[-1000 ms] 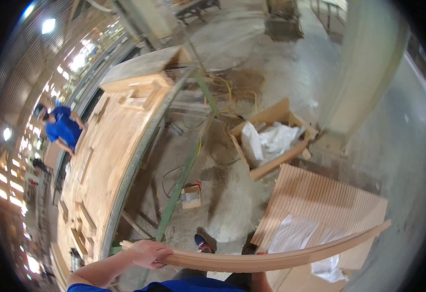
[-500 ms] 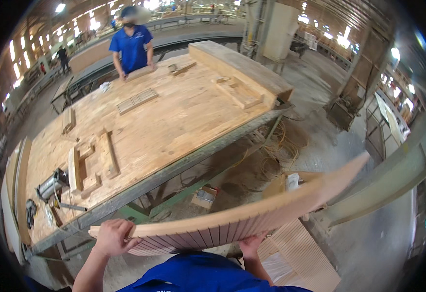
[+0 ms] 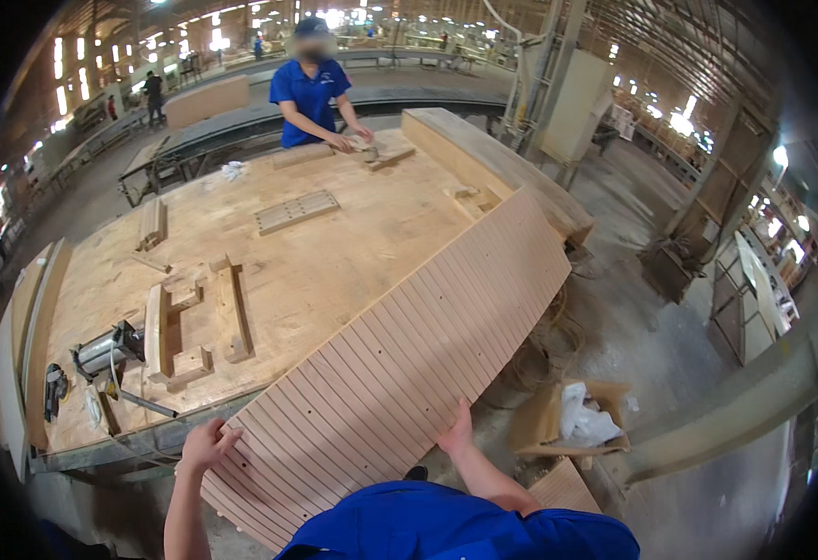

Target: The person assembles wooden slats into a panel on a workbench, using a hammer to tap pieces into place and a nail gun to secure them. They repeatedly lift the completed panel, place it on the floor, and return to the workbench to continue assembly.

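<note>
I hold a long grooved wooden panel [image 3: 409, 355] that slants from my chest up onto the big plywood workbench [image 3: 334, 243]. My left hand [image 3: 205, 446] grips the panel's near left edge. My right hand [image 3: 456, 434] holds its near right edge. The panel's far end lies over the bench's right side, beside a thick wooden slab [image 3: 493, 168]. Its face shows parallel grooves and small holes.
A person in a blue shirt [image 3: 311, 93] works at the bench's far side. Wooden blocks and jigs [image 3: 190, 322], a slotted board [image 3: 295, 211] and a power tool [image 3: 101, 355] lie on the bench. A cardboard box with white wrapping [image 3: 572, 420] sits on the floor at right.
I have turned toward the bench. The panel, held edge-on before, now shows its grooved face and its far end has swung over the bench.
</note>
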`<control>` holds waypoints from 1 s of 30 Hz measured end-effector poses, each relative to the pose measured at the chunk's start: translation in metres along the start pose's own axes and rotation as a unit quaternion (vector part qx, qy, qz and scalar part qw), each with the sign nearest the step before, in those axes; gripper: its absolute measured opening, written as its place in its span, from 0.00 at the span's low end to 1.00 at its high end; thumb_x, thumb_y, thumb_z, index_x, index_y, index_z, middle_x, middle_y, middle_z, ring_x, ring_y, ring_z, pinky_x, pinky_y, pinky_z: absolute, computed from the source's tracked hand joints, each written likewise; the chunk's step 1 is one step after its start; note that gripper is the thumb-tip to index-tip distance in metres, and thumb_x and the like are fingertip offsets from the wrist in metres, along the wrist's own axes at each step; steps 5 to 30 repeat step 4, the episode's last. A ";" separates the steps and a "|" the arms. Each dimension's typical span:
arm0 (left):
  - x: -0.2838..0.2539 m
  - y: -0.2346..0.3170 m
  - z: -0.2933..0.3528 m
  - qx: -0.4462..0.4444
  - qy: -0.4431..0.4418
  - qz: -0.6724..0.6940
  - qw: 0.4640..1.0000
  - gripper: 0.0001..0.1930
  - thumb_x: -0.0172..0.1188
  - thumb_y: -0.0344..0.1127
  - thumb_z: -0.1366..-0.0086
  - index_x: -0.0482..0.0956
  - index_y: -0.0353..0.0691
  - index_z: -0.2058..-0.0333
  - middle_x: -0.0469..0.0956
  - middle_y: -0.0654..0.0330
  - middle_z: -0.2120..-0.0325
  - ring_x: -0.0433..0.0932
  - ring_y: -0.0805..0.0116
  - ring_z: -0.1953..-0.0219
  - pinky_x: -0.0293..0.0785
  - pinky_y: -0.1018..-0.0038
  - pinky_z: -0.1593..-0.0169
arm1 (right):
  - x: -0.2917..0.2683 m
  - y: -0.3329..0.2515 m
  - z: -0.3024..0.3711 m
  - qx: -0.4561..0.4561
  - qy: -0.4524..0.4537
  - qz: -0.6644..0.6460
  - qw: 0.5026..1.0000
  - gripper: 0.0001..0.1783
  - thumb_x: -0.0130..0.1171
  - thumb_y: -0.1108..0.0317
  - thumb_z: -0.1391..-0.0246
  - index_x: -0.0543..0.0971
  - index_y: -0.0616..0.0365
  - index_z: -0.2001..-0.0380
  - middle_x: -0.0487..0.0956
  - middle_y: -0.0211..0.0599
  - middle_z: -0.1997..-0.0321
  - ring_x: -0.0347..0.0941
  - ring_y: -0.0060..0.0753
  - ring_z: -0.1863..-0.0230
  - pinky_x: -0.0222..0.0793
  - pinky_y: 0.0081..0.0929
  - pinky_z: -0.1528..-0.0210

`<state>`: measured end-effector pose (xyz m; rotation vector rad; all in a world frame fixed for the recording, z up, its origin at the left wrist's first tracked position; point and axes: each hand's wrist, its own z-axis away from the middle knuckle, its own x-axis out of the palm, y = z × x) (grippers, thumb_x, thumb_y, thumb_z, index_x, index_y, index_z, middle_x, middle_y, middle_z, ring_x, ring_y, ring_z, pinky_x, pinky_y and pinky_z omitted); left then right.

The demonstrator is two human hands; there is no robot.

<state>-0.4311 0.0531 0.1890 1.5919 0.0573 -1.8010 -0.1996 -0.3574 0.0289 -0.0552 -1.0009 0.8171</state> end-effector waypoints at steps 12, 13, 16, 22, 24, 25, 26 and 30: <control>0.016 -0.009 -0.027 -0.044 -0.008 0.035 0.998 0.30 0.53 0.62 0.46 0.75 0.35 0.64 0.78 0.47 0.75 0.77 0.50 0.68 0.71 0.63 0.62 | 0.007 -0.004 -0.041 0.030 -0.067 -0.007 0.997 0.32 0.48 0.42 0.48 0.65 0.50 0.46 0.65 0.40 0.43 0.59 0.44 0.41 0.57 0.49 0.43; 0.016 -0.009 -0.027 -0.044 -0.008 0.035 0.998 0.30 0.53 0.62 0.46 0.75 0.35 0.64 0.78 0.47 0.75 0.77 0.50 0.68 0.71 0.63 0.62 | 0.007 -0.004 -0.041 0.030 -0.067 -0.007 0.997 0.32 0.48 0.42 0.48 0.65 0.50 0.46 0.65 0.40 0.43 0.59 0.44 0.41 0.57 0.49 0.43; 0.016 -0.009 -0.027 -0.044 -0.008 0.035 0.998 0.30 0.53 0.62 0.46 0.75 0.35 0.64 0.78 0.47 0.75 0.77 0.50 0.68 0.71 0.63 0.62 | 0.007 -0.004 -0.041 0.030 -0.067 -0.007 0.997 0.32 0.48 0.42 0.48 0.65 0.50 0.46 0.65 0.40 0.43 0.59 0.44 0.41 0.57 0.49 0.43; 0.016 -0.009 -0.027 -0.044 -0.008 0.035 0.998 0.30 0.53 0.62 0.46 0.75 0.35 0.64 0.78 0.47 0.75 0.77 0.50 0.68 0.71 0.63 0.62 | 0.007 -0.004 -0.041 0.030 -0.067 -0.007 0.997 0.32 0.48 0.42 0.48 0.65 0.50 0.46 0.65 0.40 0.43 0.59 0.44 0.41 0.57 0.49 0.43; 0.016 -0.009 -0.027 -0.044 -0.008 0.035 0.998 0.30 0.53 0.62 0.46 0.75 0.35 0.64 0.78 0.47 0.75 0.77 0.50 0.68 0.71 0.63 0.62 | 0.007 -0.004 -0.041 0.030 -0.067 -0.007 0.997 0.32 0.48 0.42 0.48 0.65 0.50 0.46 0.65 0.40 0.43 0.59 0.44 0.41 0.57 0.49 0.43; 0.016 -0.009 -0.027 -0.044 -0.008 0.035 0.998 0.30 0.53 0.62 0.46 0.75 0.35 0.64 0.78 0.47 0.75 0.77 0.50 0.68 0.71 0.63 0.62 | 0.007 -0.004 -0.041 0.030 -0.067 -0.007 0.997 0.32 0.48 0.42 0.48 0.65 0.50 0.46 0.65 0.40 0.43 0.59 0.44 0.41 0.57 0.49 0.43; 0.016 -0.009 -0.027 -0.044 -0.008 0.035 0.998 0.30 0.53 0.62 0.46 0.75 0.35 0.64 0.78 0.47 0.75 0.77 0.50 0.68 0.71 0.63 0.62 | 0.007 -0.004 -0.041 0.030 -0.067 -0.007 0.997 0.32 0.48 0.42 0.48 0.65 0.50 0.46 0.65 0.40 0.43 0.59 0.44 0.41 0.57 0.49 0.43; 0.016 -0.009 -0.027 -0.044 -0.008 0.035 0.998 0.30 0.53 0.62 0.46 0.75 0.35 0.64 0.78 0.47 0.75 0.77 0.50 0.68 0.71 0.63 0.62 | 0.007 -0.004 -0.041 0.030 -0.067 -0.007 0.997 0.32 0.48 0.42 0.48 0.65 0.50 0.46 0.65 0.40 0.43 0.59 0.44 0.41 0.57 0.49 0.43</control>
